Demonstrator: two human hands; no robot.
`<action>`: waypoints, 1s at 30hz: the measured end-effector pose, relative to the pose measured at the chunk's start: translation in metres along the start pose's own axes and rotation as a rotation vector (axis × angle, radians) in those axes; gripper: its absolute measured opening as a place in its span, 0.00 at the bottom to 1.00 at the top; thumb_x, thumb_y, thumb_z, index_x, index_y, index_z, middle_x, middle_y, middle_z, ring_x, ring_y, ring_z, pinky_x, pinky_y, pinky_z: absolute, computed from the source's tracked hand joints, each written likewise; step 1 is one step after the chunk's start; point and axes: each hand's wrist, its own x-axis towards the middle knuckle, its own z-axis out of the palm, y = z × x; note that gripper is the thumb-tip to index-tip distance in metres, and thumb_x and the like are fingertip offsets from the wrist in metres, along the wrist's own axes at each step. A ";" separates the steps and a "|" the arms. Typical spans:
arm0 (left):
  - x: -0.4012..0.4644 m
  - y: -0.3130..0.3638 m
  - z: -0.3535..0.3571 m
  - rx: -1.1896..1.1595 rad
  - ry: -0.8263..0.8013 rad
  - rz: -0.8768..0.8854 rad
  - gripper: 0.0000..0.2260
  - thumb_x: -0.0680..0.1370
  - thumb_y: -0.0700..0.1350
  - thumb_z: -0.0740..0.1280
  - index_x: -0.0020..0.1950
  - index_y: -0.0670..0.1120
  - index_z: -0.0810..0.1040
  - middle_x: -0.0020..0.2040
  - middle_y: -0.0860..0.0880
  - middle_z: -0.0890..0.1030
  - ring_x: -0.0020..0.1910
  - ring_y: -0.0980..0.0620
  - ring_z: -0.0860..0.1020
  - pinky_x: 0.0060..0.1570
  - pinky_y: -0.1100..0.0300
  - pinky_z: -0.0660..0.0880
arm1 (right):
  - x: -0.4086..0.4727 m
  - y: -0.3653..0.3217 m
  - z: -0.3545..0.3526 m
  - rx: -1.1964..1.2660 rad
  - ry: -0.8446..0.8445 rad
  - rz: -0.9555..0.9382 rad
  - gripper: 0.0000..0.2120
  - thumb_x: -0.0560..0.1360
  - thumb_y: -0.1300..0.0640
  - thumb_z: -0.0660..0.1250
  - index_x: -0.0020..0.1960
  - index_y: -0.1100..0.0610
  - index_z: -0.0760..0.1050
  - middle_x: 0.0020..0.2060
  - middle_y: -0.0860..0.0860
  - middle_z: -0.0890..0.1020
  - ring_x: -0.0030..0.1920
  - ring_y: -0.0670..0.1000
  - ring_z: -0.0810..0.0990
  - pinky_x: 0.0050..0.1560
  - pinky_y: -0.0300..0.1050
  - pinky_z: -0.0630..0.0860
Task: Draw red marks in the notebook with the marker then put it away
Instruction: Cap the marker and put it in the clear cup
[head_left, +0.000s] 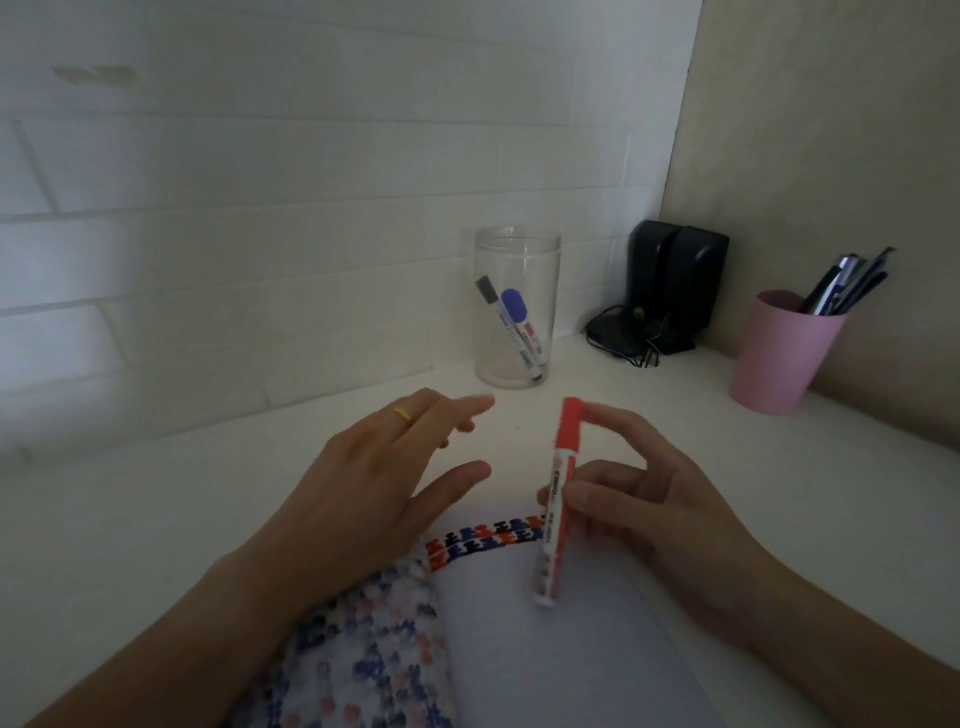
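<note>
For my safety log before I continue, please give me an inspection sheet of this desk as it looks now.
Surface: white desk, dimly lit, set in a wall corner.
Job's things: red marker, cap on, cap end up; notebook open, visible page blank, patterned cover to its left.
Clutter: clear jar with two markers leaning inside; pink cup holding pens; black speakers in the corner.
Grippers: right hand holds the red marker in its fingers; left hand open, holding nothing, ring on one finger.
Cables: black cable bundle at the foot of the speakers.
Surroundings: white tiled wall behind, beige wall to the right.
</note>
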 end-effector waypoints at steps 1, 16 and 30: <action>-0.001 -0.003 0.001 0.041 -0.029 -0.010 0.20 0.83 0.60 0.58 0.72 0.55 0.74 0.59 0.57 0.81 0.54 0.59 0.79 0.53 0.61 0.78 | 0.001 0.000 0.000 0.010 0.005 -0.003 0.29 0.71 0.65 0.72 0.69 0.47 0.74 0.45 0.65 0.88 0.43 0.66 0.84 0.48 0.56 0.80; -0.004 -0.030 0.009 0.079 -0.166 -0.205 0.33 0.77 0.70 0.42 0.56 0.56 0.82 0.53 0.59 0.82 0.51 0.59 0.79 0.49 0.59 0.77 | 0.005 -0.010 0.006 -0.031 0.157 0.062 0.25 0.75 0.68 0.72 0.67 0.49 0.75 0.45 0.69 0.86 0.45 0.64 0.85 0.56 0.59 0.82; -0.006 -0.036 0.012 0.071 0.018 -0.226 0.42 0.73 0.74 0.31 0.54 0.58 0.81 0.50 0.59 0.82 0.49 0.58 0.80 0.46 0.60 0.76 | 0.161 -0.123 0.028 -0.569 0.692 -0.788 0.23 0.76 0.66 0.71 0.67 0.53 0.67 0.43 0.53 0.85 0.41 0.48 0.85 0.44 0.37 0.83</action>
